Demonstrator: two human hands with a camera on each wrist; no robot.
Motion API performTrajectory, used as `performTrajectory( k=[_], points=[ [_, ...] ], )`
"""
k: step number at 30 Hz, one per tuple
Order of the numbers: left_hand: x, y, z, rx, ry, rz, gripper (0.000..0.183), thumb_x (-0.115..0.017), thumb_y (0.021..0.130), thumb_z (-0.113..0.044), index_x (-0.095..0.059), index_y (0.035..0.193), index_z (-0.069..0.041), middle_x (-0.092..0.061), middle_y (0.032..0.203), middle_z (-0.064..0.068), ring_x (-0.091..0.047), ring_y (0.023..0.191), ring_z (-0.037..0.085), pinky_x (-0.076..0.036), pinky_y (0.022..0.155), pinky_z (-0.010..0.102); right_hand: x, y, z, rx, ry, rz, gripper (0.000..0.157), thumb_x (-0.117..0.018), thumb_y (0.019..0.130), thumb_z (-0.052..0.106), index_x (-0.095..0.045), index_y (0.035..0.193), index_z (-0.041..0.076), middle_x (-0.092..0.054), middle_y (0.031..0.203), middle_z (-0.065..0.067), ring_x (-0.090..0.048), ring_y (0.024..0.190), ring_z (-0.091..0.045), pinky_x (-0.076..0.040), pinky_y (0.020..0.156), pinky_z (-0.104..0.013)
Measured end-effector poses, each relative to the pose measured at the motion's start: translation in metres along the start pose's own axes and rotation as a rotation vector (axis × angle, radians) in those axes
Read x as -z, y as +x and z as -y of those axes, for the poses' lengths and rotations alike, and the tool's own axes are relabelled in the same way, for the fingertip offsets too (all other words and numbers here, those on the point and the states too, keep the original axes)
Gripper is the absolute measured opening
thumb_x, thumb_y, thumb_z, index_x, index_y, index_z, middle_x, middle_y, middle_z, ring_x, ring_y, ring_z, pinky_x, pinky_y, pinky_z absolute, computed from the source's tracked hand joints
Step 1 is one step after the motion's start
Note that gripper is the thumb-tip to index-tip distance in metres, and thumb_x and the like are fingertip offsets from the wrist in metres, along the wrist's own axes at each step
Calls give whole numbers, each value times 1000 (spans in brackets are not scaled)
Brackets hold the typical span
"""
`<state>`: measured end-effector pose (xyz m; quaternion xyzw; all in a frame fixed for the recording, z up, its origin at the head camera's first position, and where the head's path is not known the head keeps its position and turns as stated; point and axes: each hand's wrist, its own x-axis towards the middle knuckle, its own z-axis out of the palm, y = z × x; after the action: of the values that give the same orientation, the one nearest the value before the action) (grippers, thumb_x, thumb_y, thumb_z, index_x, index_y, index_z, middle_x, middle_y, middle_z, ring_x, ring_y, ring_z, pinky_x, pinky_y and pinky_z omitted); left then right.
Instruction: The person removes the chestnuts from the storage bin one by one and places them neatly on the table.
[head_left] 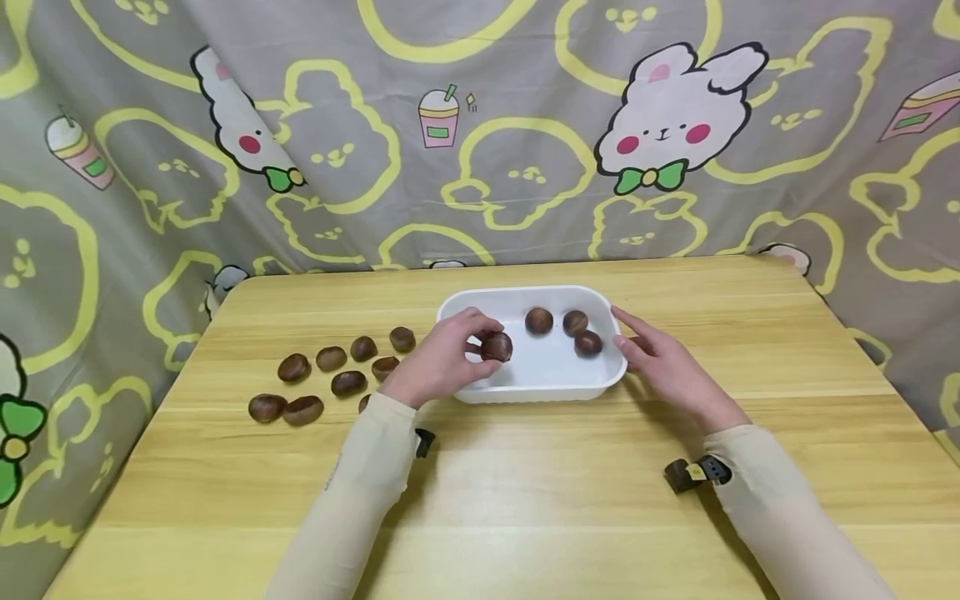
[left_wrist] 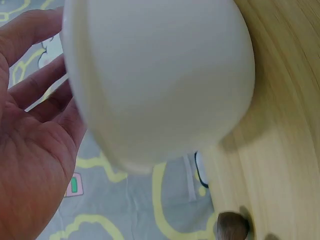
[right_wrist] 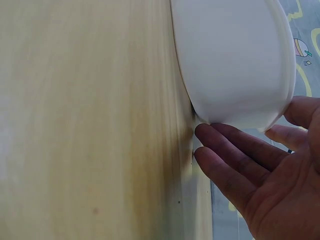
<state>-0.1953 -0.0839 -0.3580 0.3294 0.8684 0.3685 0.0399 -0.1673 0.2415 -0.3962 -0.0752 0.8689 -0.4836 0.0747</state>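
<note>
My left hand (head_left: pixel 442 358) pinches a brown chestnut (head_left: pixel 497 347) between thumb and fingers, over the left end of a white rectangular box (head_left: pixel 532 393). Inside the box, toward the right, lie three more chestnuts (head_left: pixel 538 321). My right hand (head_left: pixel 667 367) touches the box's right end; the right wrist view shows its fairly straight fingers (right_wrist: pixel 240 155) against the outer wall, with the thumb near the rim. In the left wrist view, the box wall (left_wrist: pixel 160 75) hides the pinched chestnut and the fingertips of my left hand (left_wrist: pixel 35 140).
Several loose chestnuts (head_left: pixel 348 383) lie on the wooden table (head_left: pixel 540 500) left of the box, one partly hidden by my left wrist. A patterned grey curtain (head_left: pixel 525 208) hangs behind the table's back edge.
</note>
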Motion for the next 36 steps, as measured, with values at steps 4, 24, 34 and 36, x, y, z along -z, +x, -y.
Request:
performTrajectory(
  k=[4, 24, 34, 36],
  points=[
    [3, -9, 3, 11, -61, -1, 30, -75, 85, -4, -65, 114, -2, -57, 103, 1, -60, 95, 15, -53, 84, 28, 0, -1, -1, 3, 9, 1, 56, -43, 106, 36, -24, 157, 22, -58, 124, -29, -63, 107, -36, -44, 98, -52],
    [29, -58, 10, 77, -33, -86, 39, -77, 85, -8, -63, 121, -3, -59, 108, 0, -63, 99, 19, -53, 86, 29, -1, 0, -3, 16, 19, 0, 56, -43, 106, 35, -25, 157, 20, -58, 125, -29, -63, 108, -36, -44, 98, -52],
    [47, -92, 10, 149, 40, -107, 41, -79, 85, -10, -64, 122, -7, -58, 114, -1, -63, 102, 19, -53, 87, 35, 0, 2, -5, 12, 26, 5, 56, -43, 106, 35, -24, 157, 20, -58, 126, -30, -61, 110, -36, -45, 98, -52],
    [48, -99, 14, 163, 29, -124, 41, -79, 84, -8, -64, 122, -7, -58, 110, -1, -63, 101, 19, -53, 88, 34, 0, 2, -5, 13, 22, 8, 56, -42, 106, 34, -24, 157, 19, -57, 126, -30, -61, 110, -36, -45, 97, -51]
  ],
)
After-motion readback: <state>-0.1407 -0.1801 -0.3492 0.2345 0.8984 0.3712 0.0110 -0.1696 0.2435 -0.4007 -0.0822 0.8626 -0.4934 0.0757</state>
